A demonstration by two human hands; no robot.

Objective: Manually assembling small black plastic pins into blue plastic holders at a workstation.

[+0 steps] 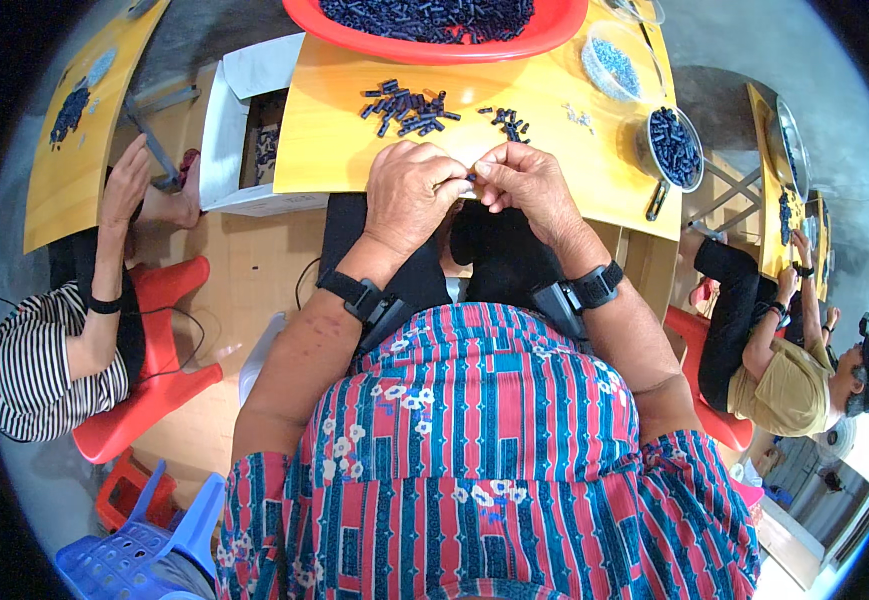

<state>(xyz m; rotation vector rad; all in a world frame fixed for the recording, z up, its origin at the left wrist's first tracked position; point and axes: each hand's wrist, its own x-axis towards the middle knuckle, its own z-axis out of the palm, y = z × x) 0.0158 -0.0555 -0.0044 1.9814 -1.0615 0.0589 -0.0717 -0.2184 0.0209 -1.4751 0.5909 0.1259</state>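
My left hand (409,195) and my right hand (529,188) meet at the near edge of the yellow table (329,130). Both are closed in a pinch, fingertips almost touching, on a small dark piece (471,178) that sits between them. Most of this piece is hidden by the fingers. Just beyond my left hand lies a loose pile of short dark cylindrical pieces (409,110). A smaller cluster of dark pieces (507,124) is beyond my right hand, with a few tiny pale pieces (579,118) to its right.
A red basin (434,48) full of dark pieces stands at the far edge. To the right are a clear tub (611,68) of light blue bits, a metal bowl (699,150) of dark pieces and a black-handled object (657,200). Other people sit at tables on both sides.
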